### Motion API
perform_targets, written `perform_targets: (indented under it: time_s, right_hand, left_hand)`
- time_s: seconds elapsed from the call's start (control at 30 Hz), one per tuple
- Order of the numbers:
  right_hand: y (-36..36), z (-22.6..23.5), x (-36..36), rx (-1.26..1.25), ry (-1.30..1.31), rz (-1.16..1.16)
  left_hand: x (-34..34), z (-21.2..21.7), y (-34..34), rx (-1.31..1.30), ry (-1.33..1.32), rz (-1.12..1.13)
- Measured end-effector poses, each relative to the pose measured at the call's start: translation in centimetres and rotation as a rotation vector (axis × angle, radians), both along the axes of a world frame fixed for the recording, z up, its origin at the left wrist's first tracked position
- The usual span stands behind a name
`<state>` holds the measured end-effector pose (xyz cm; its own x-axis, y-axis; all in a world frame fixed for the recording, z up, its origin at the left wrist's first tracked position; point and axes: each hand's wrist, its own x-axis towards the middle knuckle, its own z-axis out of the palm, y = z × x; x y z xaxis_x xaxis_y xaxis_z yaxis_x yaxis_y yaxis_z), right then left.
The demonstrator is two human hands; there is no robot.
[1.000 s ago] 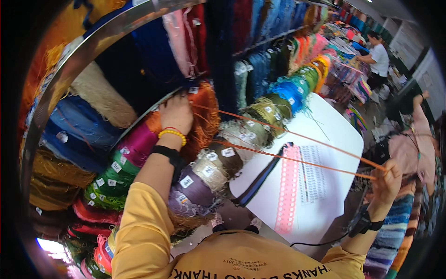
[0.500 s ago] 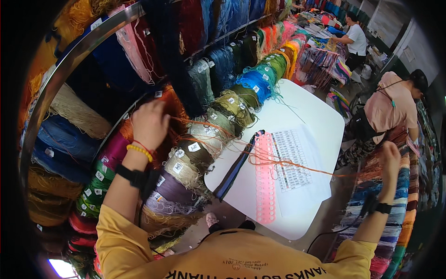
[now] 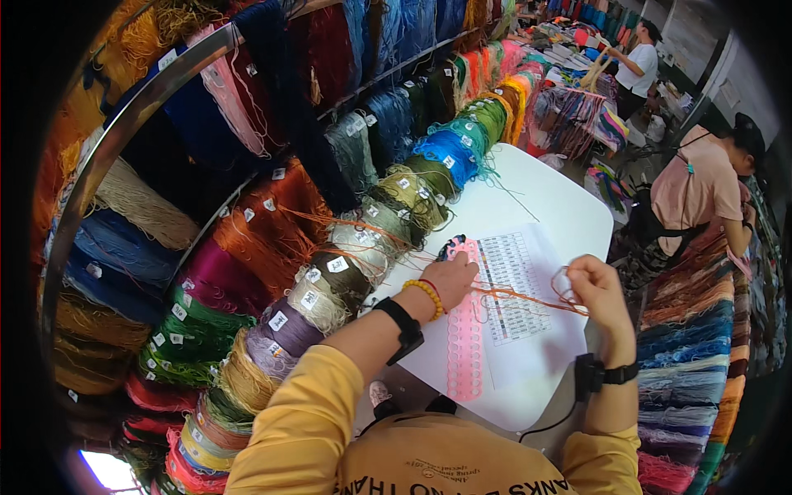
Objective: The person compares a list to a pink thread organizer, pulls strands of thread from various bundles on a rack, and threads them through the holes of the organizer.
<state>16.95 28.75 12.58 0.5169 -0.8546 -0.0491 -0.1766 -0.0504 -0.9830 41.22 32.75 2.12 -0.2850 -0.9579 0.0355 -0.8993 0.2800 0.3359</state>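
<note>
Orange thread point(image 3: 528, 297) lies stretched across the white table point(image 3: 569, 223), running from the left hand point(image 3: 450, 280) to the right hand point(image 3: 598, 293). It passes over the pink card point(image 3: 464, 346), a long strip of punched holes, and over the printed chart point(image 3: 516, 285) beside it. The left hand presses its fingers down on the top end of the card, pinning the strands there. The right hand is curled shut around the other end, with a small loop of thread showing at its fingertips.

As a judgement, a length is already drawn off and brought to the card, but it does not yet look tied into a hole. Most holes down the card appear bare, though the fisheye blur makes this hard to tell. So the work seems near its start, with nearly the whole card left to fill.

Yarn skeins point(image 3: 330, 280) in many colours hang in rows just beside the table.
</note>
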Motion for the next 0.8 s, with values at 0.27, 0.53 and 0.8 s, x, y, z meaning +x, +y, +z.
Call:
perform_targets:
  time_s: [0.27,0.53,0.8]
  right_hand:
    - [-0.2,1.9,-10.2,-0.067,-0.197,-0.387]
    - [-2.0,2.6,-28.0,-0.069,-0.900,-0.693]
    - [-4.5,3.0,-41.0,-0.288,-0.836,-0.386]
  left_hand:
    - [1.5,3.8,0.4,-0.076,0.416,0.135]
    - [18.3,16.8,8.4,-0.378,1.013,0.460]
    - [23.7,10.5,14.6,-0.256,-0.132,0.611]
